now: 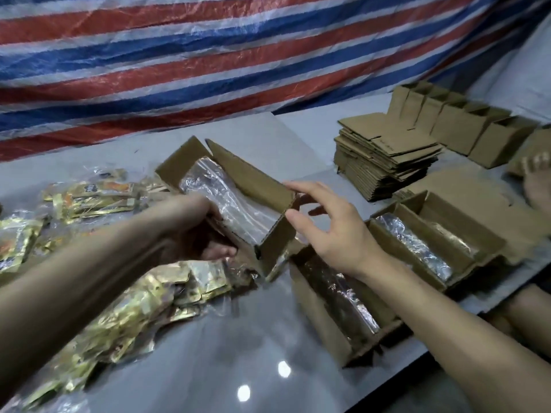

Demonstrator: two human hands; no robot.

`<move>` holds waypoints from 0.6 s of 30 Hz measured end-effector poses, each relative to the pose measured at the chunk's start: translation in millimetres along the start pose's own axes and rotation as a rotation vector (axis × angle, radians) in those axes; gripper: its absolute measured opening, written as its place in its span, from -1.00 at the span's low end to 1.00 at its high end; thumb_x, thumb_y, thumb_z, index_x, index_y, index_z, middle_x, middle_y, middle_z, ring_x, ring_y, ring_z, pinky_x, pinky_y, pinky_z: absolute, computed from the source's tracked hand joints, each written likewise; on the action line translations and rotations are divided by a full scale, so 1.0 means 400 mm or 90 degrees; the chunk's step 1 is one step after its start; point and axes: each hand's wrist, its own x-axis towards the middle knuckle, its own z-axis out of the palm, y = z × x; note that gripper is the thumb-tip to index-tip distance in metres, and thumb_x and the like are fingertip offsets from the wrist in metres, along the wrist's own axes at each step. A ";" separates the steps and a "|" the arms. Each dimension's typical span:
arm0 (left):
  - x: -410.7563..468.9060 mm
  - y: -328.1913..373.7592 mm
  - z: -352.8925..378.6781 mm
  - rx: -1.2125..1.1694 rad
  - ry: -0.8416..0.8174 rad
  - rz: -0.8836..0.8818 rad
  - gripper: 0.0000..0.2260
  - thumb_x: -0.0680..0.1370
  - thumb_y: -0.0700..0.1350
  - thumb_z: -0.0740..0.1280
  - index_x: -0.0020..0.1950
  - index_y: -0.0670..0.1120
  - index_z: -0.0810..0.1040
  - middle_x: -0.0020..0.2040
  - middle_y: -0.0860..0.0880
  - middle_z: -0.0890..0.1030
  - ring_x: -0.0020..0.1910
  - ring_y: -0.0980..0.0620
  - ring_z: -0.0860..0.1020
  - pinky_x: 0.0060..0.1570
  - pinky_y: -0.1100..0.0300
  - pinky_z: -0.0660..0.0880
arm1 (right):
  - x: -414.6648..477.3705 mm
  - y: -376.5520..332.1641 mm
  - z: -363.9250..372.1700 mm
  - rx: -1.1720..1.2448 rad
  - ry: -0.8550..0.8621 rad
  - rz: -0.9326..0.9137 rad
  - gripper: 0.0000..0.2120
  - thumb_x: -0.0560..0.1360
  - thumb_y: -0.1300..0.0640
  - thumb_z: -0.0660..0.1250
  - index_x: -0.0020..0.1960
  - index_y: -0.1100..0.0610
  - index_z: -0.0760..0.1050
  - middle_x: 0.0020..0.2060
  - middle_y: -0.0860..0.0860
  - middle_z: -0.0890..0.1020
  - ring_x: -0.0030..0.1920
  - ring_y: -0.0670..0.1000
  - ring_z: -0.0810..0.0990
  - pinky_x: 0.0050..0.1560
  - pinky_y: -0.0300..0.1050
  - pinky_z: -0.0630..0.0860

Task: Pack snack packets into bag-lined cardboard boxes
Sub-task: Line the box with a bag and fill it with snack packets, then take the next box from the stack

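Cardboard box (238,186) mid-frame, bag-lined, gripped by left hand (202,231), right hand (334,231) splayed wide at its near end (steadying, seemingly): ready for filling, needing gold snack packets (119,323) fetched from lower left.

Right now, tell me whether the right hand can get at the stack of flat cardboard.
Probably yes. The right hand is open beside the tilted box, and only bare table lies between it and the stack of flat cardboard.

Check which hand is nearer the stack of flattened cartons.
Right. The right hand touches the lined box's flap, on the side facing the stack of flattened cartons; the left hand grips that box's opposite side, farther away.
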 end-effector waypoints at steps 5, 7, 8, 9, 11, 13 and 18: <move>0.132 0.090 0.105 0.013 -0.001 0.023 -0.81 0.66 -0.30 0.04 -0.03 -0.34 0.40 -0.15 -0.38 0.63 -0.50 -0.12 0.62 -0.57 0.21 0.55 | 0.061 0.102 -0.069 -0.026 0.040 0.108 -0.55 0.57 -0.20 0.22 0.42 -0.10 0.44 0.18 -0.26 0.55 0.19 -0.29 0.50 0.16 -0.24 0.47; 0.192 0.107 0.157 0.023 -0.004 0.020 -0.82 0.65 -0.31 0.02 0.00 -0.35 0.38 -0.16 -0.38 0.61 -0.49 -0.14 0.62 -0.56 0.19 0.57 | 0.098 0.149 -0.096 -0.045 0.046 0.146 -0.60 0.57 -0.25 0.20 0.30 -0.10 0.50 0.07 -0.30 0.57 0.09 -0.34 0.51 0.07 -0.26 0.44; 0.224 0.115 0.183 0.023 -0.004 0.017 -0.82 0.65 -0.31 0.01 0.02 -0.34 0.37 -0.16 -0.38 0.60 -0.48 -0.15 0.62 -0.53 0.17 0.58 | 0.121 0.176 -0.111 -0.059 0.049 0.163 -0.67 0.57 -0.25 0.22 0.21 -0.11 0.53 0.01 -0.29 0.58 0.04 -0.33 0.52 0.03 -0.24 0.44; 0.255 0.123 0.208 0.022 -0.004 0.014 -0.83 0.64 -0.31 0.00 0.04 -0.33 0.36 -0.14 -0.39 0.59 -0.46 -0.16 0.61 -0.50 0.15 0.58 | 0.145 0.206 -0.125 -0.074 0.051 0.184 -0.75 0.57 -0.21 0.25 0.13 -0.11 0.54 -0.04 -0.27 0.60 0.00 -0.30 0.54 0.00 -0.22 0.45; 0.313 0.143 0.254 0.022 -0.005 0.002 -0.80 0.64 -0.30 -0.01 0.01 -0.33 0.37 -0.14 -0.40 0.59 -0.46 -0.17 0.59 -0.50 0.14 0.57 | 0.181 0.265 -0.153 -0.105 0.049 0.223 -0.89 0.56 -0.12 0.33 0.04 -0.13 0.53 -0.09 -0.26 0.59 -0.01 -0.21 0.57 0.00 -0.17 0.46; 0.365 0.164 0.298 0.038 0.006 -0.014 -0.74 0.63 -0.30 -0.02 -0.03 -0.36 0.42 -0.18 -0.41 0.59 -0.50 -0.17 0.57 -0.52 0.15 0.56 | 0.201 0.321 -0.182 -0.136 0.034 0.257 -0.88 0.55 -0.10 0.36 0.04 -0.10 0.56 -0.12 -0.27 0.57 0.00 -0.12 0.58 0.00 -0.15 0.44; 0.474 0.220 0.406 0.098 0.030 -0.014 -0.76 0.63 -0.33 0.02 -0.09 -0.38 0.43 -0.41 -0.36 0.59 -0.56 -0.16 0.56 -0.52 0.12 0.56 | 0.225 0.427 -0.265 -0.196 -0.012 0.351 -0.91 0.51 -0.09 0.41 -0.02 -0.14 0.54 -0.18 -0.28 0.55 -0.08 -0.16 0.58 -0.14 -0.25 0.43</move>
